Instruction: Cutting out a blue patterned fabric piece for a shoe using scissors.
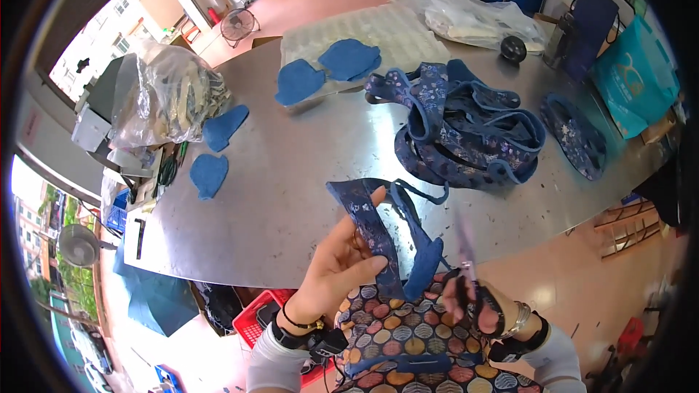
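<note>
My left hand (336,271) holds up a strip of dark blue floral fabric with blue trim (378,229), thumb and fingers pinching it near its lower end. My right hand (480,306) grips a pair of scissors (467,266), blades pointing up, just right of the strip. The strip hangs over my lap, in front of the near edge of the metal table (291,189).
A heap of the same blue trimmed floral pieces (466,127) lies on the table, one separate piece (575,138) at right. Plain blue felt cutouts (218,153) lie at left and on a white pad (364,29). Plastic bags, a teal bag (633,80), a red crate (255,316) below.
</note>
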`<state>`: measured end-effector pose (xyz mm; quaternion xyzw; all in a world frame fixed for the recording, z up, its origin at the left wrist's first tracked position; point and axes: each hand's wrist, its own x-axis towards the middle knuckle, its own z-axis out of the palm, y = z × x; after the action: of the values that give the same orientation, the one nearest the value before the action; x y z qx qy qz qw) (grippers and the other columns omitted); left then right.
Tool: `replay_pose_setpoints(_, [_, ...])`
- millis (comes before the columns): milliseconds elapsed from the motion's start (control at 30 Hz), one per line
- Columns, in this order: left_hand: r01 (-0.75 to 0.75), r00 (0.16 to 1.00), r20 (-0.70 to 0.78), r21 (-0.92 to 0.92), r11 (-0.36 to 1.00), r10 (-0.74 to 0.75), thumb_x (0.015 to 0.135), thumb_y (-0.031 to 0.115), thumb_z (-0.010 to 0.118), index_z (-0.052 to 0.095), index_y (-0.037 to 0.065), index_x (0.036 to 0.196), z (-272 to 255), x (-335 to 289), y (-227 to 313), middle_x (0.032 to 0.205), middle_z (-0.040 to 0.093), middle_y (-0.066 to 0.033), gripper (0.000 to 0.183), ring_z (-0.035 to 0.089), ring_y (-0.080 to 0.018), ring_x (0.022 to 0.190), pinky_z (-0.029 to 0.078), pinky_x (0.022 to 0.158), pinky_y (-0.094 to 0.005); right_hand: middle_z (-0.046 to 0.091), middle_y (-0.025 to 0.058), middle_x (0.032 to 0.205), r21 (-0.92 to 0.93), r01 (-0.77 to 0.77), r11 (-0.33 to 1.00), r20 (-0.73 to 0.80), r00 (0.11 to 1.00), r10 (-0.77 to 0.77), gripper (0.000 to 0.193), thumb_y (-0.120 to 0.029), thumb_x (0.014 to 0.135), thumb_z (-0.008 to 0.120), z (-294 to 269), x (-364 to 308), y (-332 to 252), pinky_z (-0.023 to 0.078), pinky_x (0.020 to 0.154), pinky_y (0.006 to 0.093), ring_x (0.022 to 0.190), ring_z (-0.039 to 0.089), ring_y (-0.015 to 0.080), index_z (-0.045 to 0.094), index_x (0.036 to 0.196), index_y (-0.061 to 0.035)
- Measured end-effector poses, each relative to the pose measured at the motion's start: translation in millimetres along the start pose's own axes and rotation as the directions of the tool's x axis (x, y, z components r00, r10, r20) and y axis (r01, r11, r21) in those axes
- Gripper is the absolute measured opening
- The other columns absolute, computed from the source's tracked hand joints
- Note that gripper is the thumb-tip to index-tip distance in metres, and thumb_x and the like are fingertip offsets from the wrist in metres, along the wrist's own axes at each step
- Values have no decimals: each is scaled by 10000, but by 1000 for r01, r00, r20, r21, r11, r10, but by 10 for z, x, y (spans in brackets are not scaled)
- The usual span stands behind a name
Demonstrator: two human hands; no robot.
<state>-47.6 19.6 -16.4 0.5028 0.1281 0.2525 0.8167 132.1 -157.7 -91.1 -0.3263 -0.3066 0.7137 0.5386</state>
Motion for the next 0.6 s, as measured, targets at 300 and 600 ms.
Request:
replay_pose_setpoints(300, [24,997,-79,117,993,-14,727,-134,419,134,-20,1355,67,2,-109,1207,453,-161,699,509,-177,1025,395,879,-265,475,13,917,-24,-206,978,182,961,207,633,-525,777,553,131,262,187,377,628,172,691,428,67,397,1126,-20])
replay_pose_setpoints(600, [-4,996,-86,157,988,17,763,-158,434,114,14,1367,98,28,-146,1214,438,-90,705,478,-151,1052,392,878,-259,504,17,811,-317,-16,948,178,981,76,727,-435,716,647,150,277,39,425,587,231,640,495,123,329,1181,25])
